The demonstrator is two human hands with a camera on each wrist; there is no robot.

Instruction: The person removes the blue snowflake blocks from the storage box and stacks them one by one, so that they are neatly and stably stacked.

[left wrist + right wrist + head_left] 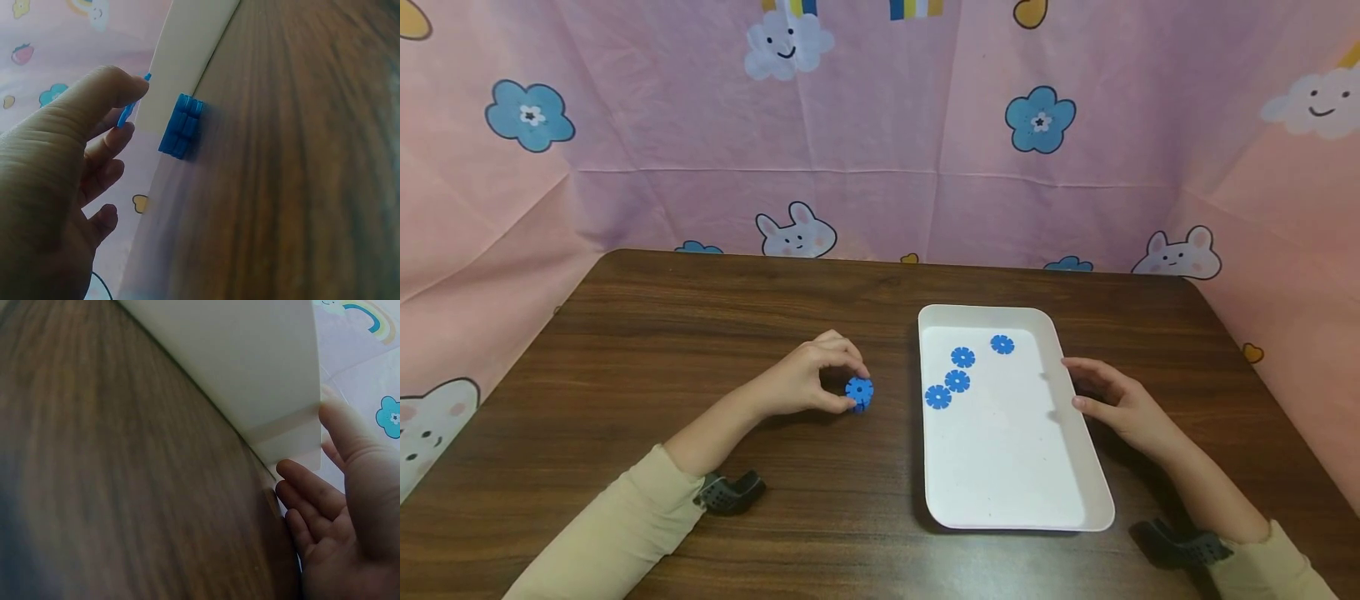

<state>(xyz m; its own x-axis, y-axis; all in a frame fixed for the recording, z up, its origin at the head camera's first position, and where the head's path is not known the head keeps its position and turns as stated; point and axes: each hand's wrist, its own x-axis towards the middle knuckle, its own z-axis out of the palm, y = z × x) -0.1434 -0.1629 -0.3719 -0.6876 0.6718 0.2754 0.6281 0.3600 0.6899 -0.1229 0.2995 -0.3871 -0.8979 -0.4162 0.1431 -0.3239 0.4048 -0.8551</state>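
Between thumb and index finger, my left hand (808,375) pinches a thin blue notched disc (127,111), held edge-on in the left wrist view. Just below it, a short stack of blue discs (181,127) stands on the table; from the head it lies mostly hidden under the held blue disc (859,390). To the right is a white rectangular tray (1015,483). Several loose blue discs (957,381) lie flat toward its left and far part. My right hand (1123,408) rests with relaxed fingers at the tray's right rim, thumb tip and index fingertip right at the edge.
Everything stands on a dark brown wooden table (647,350). Behind it and at both sides hangs a pink and purple cloth (865,133) printed with clouds, flowers and rabbits. A dark band (730,493) is on the left wrist, another strap (1183,546) on the right.
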